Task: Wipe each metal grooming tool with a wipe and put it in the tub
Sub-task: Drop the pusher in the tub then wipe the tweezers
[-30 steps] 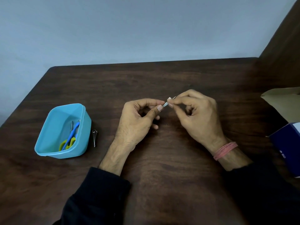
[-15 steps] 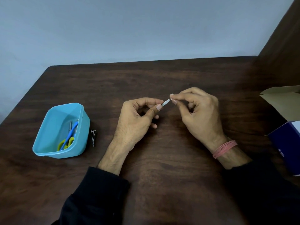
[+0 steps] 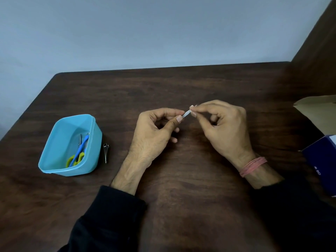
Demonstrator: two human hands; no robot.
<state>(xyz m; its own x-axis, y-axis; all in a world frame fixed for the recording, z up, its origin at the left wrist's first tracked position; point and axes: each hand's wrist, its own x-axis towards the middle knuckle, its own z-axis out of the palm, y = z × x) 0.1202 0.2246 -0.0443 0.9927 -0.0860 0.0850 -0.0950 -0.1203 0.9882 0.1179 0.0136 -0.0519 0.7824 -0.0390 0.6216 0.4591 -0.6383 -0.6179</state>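
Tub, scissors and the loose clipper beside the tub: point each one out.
Tub (image 3: 94, 140): head view, on its right outer wall.
Scissors (image 3: 80, 151): head view, on the blue handle shaft inside the tub.
Clipper (image 3: 105, 151): head view, mid-length of its metal body.

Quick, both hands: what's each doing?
Left hand: pinching one end of a small metal tool.
Right hand: pinching its other end through something white, likely the wipe.

Black long sleeves (image 3: 112, 215) on both arms, a pink thread band (image 3: 253, 166) wound round the right wrist

Scissors (image 3: 77, 155) lie in the tub (image 3: 94, 142); nail clipper (image 3: 106, 152) just right.
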